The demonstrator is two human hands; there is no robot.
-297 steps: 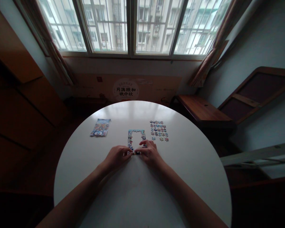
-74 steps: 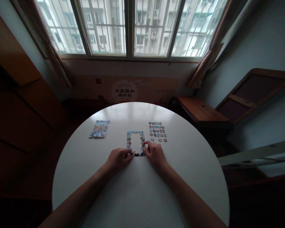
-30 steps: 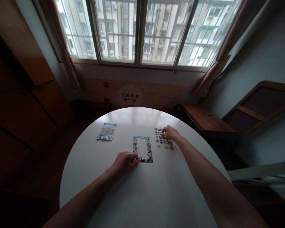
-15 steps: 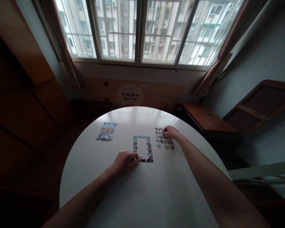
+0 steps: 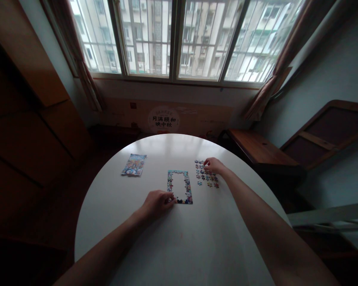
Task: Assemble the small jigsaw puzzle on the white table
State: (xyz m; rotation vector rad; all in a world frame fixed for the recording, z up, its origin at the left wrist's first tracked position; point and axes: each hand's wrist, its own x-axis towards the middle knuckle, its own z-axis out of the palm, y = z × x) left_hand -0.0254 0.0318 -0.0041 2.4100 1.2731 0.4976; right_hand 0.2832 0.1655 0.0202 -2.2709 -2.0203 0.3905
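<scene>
A rectangular jigsaw border (image 5: 179, 186) with a hollow middle lies on the round white table (image 5: 179, 246). My left hand (image 5: 156, 202) rests curled on the table, fingertips touching the border's near left corner. To the right, several loose puzzle pieces (image 5: 205, 178) are laid out in rows. My right hand (image 5: 214, 165) reaches over the far end of these rows, fingers bent in a pinch on the pieces; what it holds is too small to make out.
A colourful puzzle picture card (image 5: 134, 164) lies at the table's far left. Beyond the table are a barred window (image 5: 173, 37), a cardboard panel with printed characters (image 5: 162, 117), a wooden bench (image 5: 258, 149) at the right, and dark wooden furniture (image 5: 32, 135) at the left.
Over the last seconds my right hand left the border's near right corner and reached out to the loose pieces. In the last half second almost nothing moved. My left hand stayed at the border.
</scene>
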